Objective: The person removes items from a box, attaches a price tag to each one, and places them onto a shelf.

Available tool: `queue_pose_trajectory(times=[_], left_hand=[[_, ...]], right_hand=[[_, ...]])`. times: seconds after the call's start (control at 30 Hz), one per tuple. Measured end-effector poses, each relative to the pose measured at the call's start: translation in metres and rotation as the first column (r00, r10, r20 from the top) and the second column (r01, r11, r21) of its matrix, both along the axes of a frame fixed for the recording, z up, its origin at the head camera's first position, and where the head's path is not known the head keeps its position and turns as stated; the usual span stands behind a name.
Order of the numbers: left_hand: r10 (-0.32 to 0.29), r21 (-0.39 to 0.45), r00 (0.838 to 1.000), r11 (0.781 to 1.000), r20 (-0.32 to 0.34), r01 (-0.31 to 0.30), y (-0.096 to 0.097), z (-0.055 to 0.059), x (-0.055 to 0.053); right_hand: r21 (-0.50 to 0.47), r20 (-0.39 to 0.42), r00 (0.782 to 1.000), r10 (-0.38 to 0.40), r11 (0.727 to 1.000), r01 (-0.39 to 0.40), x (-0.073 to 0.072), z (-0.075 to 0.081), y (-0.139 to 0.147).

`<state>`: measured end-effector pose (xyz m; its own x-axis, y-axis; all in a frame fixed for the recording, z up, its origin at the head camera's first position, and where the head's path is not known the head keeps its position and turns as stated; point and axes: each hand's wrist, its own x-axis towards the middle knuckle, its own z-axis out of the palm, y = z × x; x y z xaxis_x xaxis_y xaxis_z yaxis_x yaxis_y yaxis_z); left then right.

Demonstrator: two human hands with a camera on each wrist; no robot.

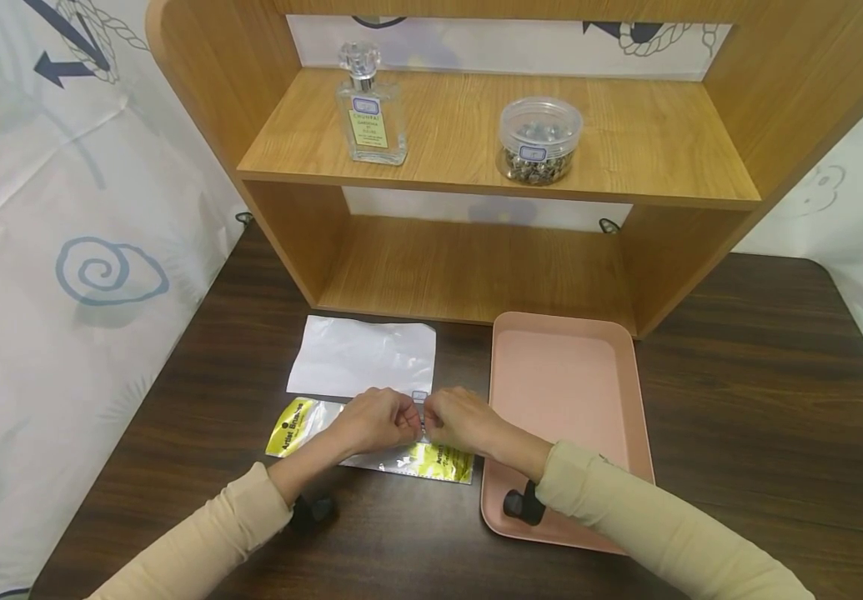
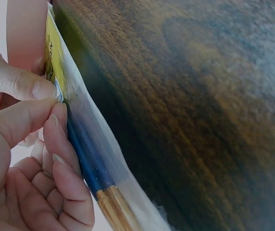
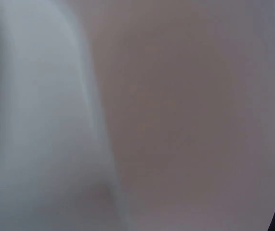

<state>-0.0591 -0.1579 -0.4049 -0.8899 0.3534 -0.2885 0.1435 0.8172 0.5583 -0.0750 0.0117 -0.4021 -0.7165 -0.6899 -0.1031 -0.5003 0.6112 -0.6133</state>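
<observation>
A long clear pouch of artist brushes [image 1: 292,429] with yellow printed ends lies in front of me on the dark table. At its upper edge, my left hand [image 1: 382,417] and right hand [image 1: 461,419] meet, thumbs and fingertips close together. The left wrist view shows the pouch edge-on, with blue-handled brushes [image 2: 91,163] inside and copper-coloured ferrules. Fingertips of both hands pinch its edge beside a small blue-edged label [image 2: 58,91]. Just beyond the hands lies a white packet [image 1: 363,357], a small label at its near right corner.
A pink tray [image 1: 566,367] stands to the right under my right forearm; its blurred surface [image 3: 176,120] fills the right wrist view. Behind rises a wooden shelf [image 1: 476,275] with a glass perfume bottle [image 1: 373,125] and a clear round jar [image 1: 539,142] on its upper board.
</observation>
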Motion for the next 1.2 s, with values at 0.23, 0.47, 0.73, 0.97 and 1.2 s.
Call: queue_pose_trajectory(times=[0.23,0.47,0.73,0.97,1.2], left_hand=[[-0.007,0.007,1.0,1.0,-0.012,0.008,-0.0005,-0.0001,0.0008],[-0.002,0.009,1.0,1.0,-0.009,0.002,-0.0007,-0.0008,0.0004],[-0.004,0.008,0.999,1.0,-0.033,0.004,-0.0019,-0.0025,0.0002],[-0.003,0.015,0.999,1.0,-0.032,0.003,-0.003,-0.0015,0.0002],[0.049,0.017,0.999,0.999,0.02,-0.049,-0.0085,0.0026,-0.0003]], right_hand=[[-0.005,0.003,1.0,0.005,1.0,-0.005,0.0003,-0.0006,-0.0003],[-0.001,0.007,1.0,0.002,1.0,-0.002,0.0004,-0.0006,-0.0009],[-0.002,-0.003,1.0,0.012,1.0,-0.012,-0.0001,-0.001,-0.0007],[-0.001,-0.007,1.0,0.018,1.0,-0.018,-0.0003,-0.0001,-0.0001],[0.007,0.005,1.0,0.005,1.0,-0.005,0.0002,-0.0013,0.0005]])
